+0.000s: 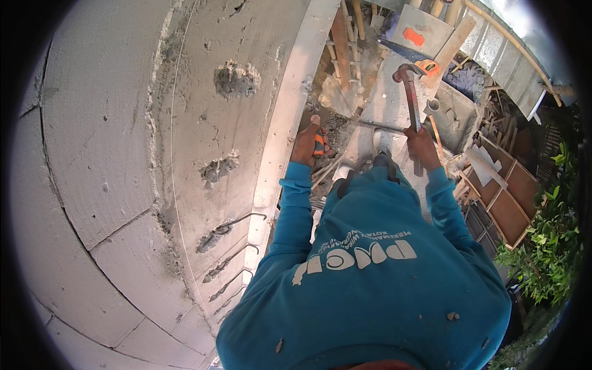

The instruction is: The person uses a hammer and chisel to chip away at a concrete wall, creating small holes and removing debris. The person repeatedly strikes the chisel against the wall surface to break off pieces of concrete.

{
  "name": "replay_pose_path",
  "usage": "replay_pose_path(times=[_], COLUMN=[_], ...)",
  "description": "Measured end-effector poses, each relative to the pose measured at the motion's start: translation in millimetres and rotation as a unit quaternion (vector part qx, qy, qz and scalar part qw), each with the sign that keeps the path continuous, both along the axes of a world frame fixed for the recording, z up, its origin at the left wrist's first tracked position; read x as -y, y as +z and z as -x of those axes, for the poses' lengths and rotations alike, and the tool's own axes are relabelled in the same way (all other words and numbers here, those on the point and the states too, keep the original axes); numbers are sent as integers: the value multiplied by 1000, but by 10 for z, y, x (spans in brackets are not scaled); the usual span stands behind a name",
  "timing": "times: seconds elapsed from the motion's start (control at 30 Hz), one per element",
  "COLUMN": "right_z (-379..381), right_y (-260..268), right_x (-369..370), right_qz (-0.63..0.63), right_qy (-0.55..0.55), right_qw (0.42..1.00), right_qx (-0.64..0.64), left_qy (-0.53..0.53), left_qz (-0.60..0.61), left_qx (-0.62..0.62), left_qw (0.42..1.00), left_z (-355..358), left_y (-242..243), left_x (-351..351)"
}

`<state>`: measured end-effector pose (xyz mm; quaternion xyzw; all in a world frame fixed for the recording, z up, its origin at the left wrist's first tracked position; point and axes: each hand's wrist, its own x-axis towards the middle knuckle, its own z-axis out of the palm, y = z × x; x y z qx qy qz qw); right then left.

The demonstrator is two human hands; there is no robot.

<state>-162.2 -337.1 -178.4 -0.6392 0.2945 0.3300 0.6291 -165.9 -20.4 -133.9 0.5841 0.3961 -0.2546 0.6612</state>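
Observation:
My left hand (306, 144) is closed around an orange-and-grey tool handle (319, 142), beside the edge of the concrete beam; which tool it is cannot be told. My right hand (422, 147) grips a claw hammer (410, 95) by its shaft, head up and away from me. The hammer's head is in front of the boards, close to the yellow handle of a hand saw (401, 50). On the left, the concrete face (222, 125) has a rough chipped hole (237, 79) and a smaller one (219, 170) nearer me. A thin string runs along it.
Hooked steel bars (240, 221) stick out of the concrete at left. Aerated-block wall (101, 138) fills the far left. Around my feet are boards, rubble and sticks. A grey trough (455, 113), a wood-framed panel (506, 199), corrugated sheets (504, 55) and leafy branches (550, 236) are at right.

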Motion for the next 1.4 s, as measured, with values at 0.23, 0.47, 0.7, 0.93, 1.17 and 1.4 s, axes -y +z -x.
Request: replay_pose_path(times=[0.23,0.47,0.7,0.93,1.17,1.4], right_z=[381,755,549,553,733,702], right_y=[-801,-700,90,1216,1726,2399], right_x=[510,283,-451,-1075,-1362,-1264], right_qz=[142,168,209,75,-125,-296], right_qy=[93,133,109,-14,-133,-203], right_qw=[985,977,929,884,837,592], right_qx=[-30,-9,284,461,516,722], left_qy=[57,144,136,200,237,272], left_qz=[-33,44,219,436,526,581], left_qx=[50,232,408,391,371,396], left_qw=[997,961,876,785,728,656], left_z=[529,111,-473,-668,-798,-951], left_y=[-291,721,1303,1275,1429,1446], left_x=[-322,-340,-336,-328,-299,-238])
